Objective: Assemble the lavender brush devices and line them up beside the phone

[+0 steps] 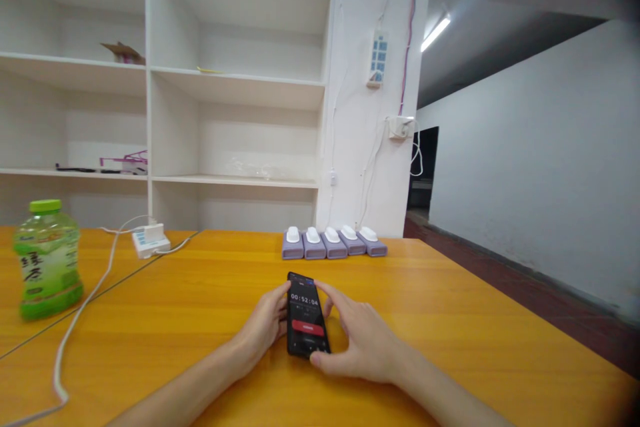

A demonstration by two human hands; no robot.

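A black smartphone [298, 313] is tilted up a little over the wooden table, its lit screen reading 00:52:04 above a red button. My left hand [263, 330] grips its left edge, with the fingers partly hidden behind it. On the other side, my right hand [367, 340] holds the phone between a thumb at the lower right corner and an index finger at the upper right edge. Beyond the phone, several purple-grey blocks [315, 251] stand in a row, each with a white rounded piece [332, 235] on top.
A green-capped plastic bottle [47, 260] stands at the left on the orange table [440, 307]. A white power strip [151, 241] with a plug lies near the back, and a white cable [83, 310] runs forward from it. White shelves [235, 77] rise behind.
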